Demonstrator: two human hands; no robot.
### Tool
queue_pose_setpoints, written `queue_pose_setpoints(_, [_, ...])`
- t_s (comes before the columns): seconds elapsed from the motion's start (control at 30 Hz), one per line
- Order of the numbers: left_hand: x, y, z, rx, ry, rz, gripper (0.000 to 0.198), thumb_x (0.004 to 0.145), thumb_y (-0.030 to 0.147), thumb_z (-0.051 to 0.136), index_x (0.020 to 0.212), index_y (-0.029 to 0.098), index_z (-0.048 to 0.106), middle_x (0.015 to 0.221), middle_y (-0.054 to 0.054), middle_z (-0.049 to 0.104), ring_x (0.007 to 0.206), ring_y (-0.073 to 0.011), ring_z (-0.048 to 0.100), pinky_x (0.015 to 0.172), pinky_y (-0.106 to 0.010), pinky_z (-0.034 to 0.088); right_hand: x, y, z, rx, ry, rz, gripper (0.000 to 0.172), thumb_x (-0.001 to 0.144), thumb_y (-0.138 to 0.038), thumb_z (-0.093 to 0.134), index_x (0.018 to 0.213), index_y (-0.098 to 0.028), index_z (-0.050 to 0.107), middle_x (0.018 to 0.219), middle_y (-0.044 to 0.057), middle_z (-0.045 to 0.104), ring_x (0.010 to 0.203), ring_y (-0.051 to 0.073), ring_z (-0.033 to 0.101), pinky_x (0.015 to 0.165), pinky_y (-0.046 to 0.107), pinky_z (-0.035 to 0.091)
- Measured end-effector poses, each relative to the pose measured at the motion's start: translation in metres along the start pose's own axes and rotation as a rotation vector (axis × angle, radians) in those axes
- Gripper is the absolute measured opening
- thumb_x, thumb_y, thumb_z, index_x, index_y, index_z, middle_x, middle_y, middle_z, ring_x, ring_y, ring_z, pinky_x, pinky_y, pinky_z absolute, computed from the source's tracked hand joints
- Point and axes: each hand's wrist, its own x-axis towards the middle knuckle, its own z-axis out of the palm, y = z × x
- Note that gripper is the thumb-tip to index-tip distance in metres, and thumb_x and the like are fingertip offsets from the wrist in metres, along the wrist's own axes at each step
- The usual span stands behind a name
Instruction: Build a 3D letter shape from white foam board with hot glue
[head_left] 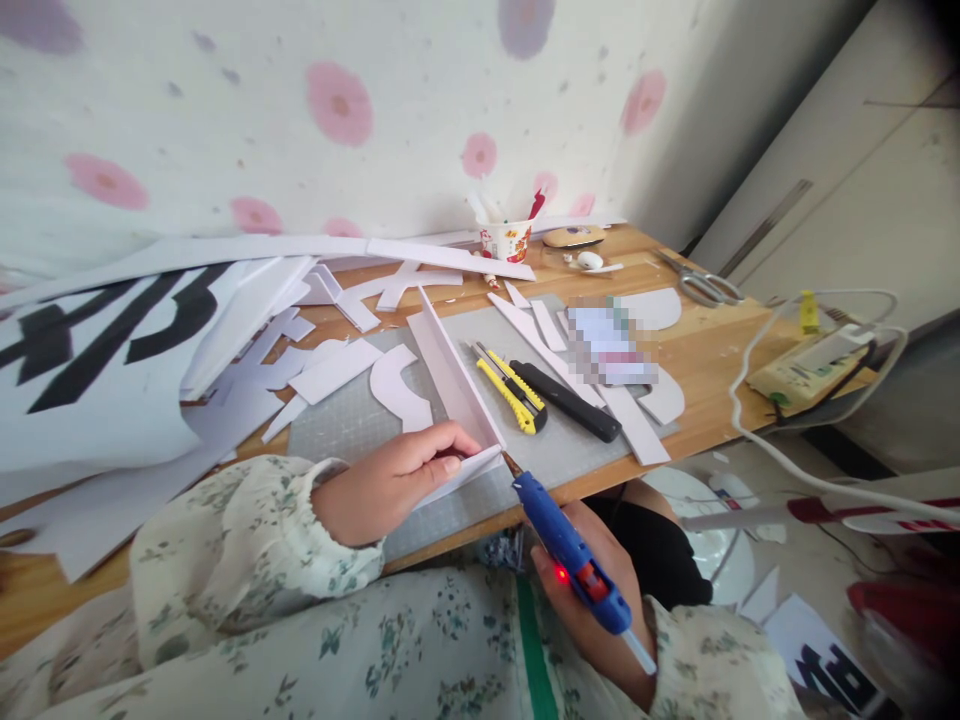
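Observation:
With thumb and fingers closed, my left hand [397,475] grips the near end of a white foam board piece [456,375] that has an upright edge strip and a corner. In my right hand [600,580] is a blue hot glue gun [566,540], its red light lit and a glue stick poking out of the back. The gun's nozzle is at the corner of the board piece, touching or very close. Under the piece lies a grey cutting mat [337,425]. A yellow utility knife [514,390] and a black knife [566,400] lie just right of the piece.
White cut-outs and a sheet with black strokes [112,350] cover the left side. Behind stand a paper cup with pens [506,240] and scissors [701,283]. A blurred phone [609,343] lies right of the knives. A power strip with white cable [814,370] is at the right edge.

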Motion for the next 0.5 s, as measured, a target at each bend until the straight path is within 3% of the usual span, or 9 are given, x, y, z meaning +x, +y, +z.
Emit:
queue_pose_setpoints(0.07, [0.0001, -0.0003, 0.0002, 0.000, 0.003, -0.004, 0.026, 0.095, 0.033, 0.037, 0.107, 0.021, 0.057, 0.104, -0.002, 0.065, 0.098, -0.0186, 0.058, 0.089, -0.028, 0.044, 0.0002, -0.0015, -0.0009, 0.001, -0.005, -0.010, 0.001, 0.085, -0.023, 0.055, 0.085, -0.023, 0.056, 0.076, 0.001, 0.055, 0.066, 0.015, 0.055, 0.059, 0.028, 0.045])
queue_pose_setpoints(0.5, [0.0000, -0.0020, 0.0002, 0.000, -0.011, 0.003, 0.028, 0.095, 0.035, 0.036, 0.109, 0.021, 0.055, 0.106, -0.003, 0.064, 0.102, -0.0197, 0.057, 0.089, -0.030, 0.044, -0.0007, -0.0008, 0.0010, -0.013, -0.005, -0.014, 0.008, 0.085, -0.026, 0.055, 0.079, -0.022, 0.053, 0.074, 0.000, 0.052, 0.064, 0.015, 0.053, 0.058, 0.028, 0.043])
